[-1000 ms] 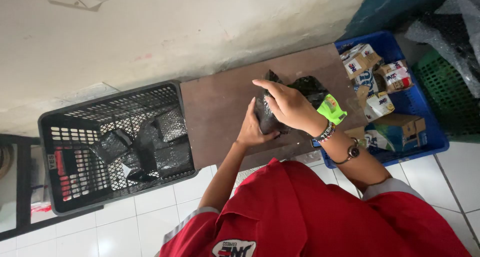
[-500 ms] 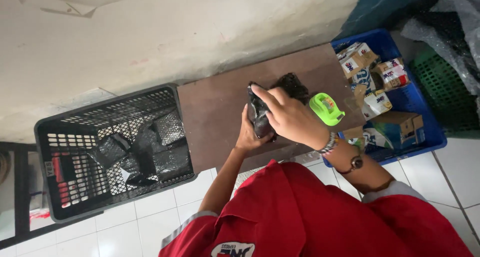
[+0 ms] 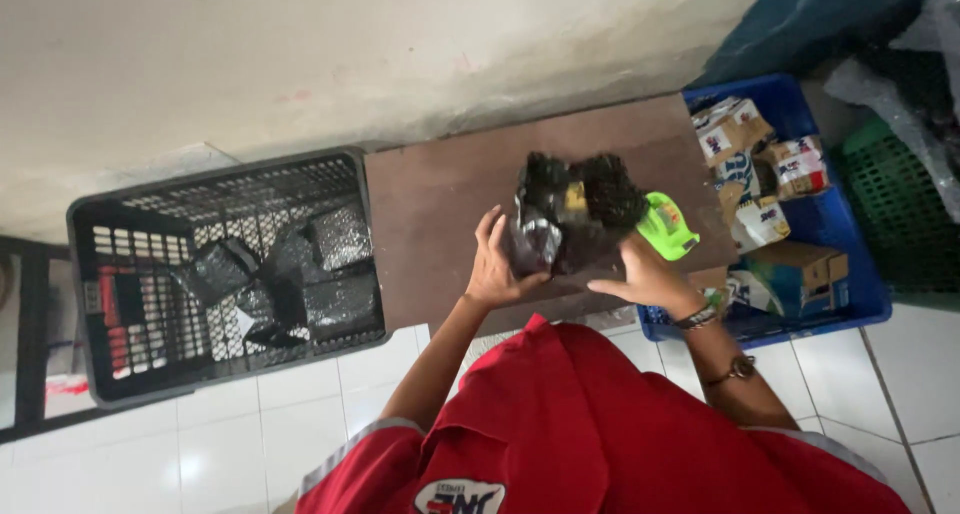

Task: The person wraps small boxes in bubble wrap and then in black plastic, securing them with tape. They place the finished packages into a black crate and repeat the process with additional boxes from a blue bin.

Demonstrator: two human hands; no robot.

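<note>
A black plastic-wrapped parcel (image 3: 572, 214) with a small yellow patch is held above the brown table (image 3: 440, 199). My left hand (image 3: 497, 264) grips its left lower side, fingers spread against the wrap. My right hand (image 3: 640, 274) holds it from the right and below; a bracelet and a watch sit on that wrist. A bright green tape dispenser (image 3: 668, 229) lies on the table just right of the parcel, partly hidden by it.
A black plastic crate (image 3: 150, 224) at the left holds several black wrapped parcels. A blue crate (image 3: 860, 274) at the right holds cardboard boxes and printed packets. A green basket (image 3: 900, 194) stands beyond it. White floor tiles lie below; a pale wall is behind.
The right hand has slid from the top of the parcel to its lower right side. The parcel now sits turned and more spread out between both hands.
</note>
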